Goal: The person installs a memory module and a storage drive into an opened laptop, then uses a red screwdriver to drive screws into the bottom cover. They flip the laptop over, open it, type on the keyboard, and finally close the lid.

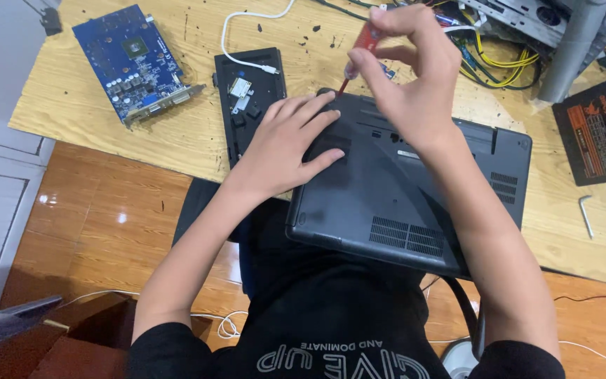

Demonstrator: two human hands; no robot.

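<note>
Laptop (415, 203) lies upside down, near edge hanging off the table (177, 140) over the person's lap; left hand (285, 144) flat, fingers spread, pressing its base; right hand (412, 74) just beyond, closed around a red screwdriver (359, 52), tip down at the laptop's far corner; black panel (250, 98) just past the left hand; blue circuit card (135, 60) farther left; hex key (586, 214) well right.
</note>
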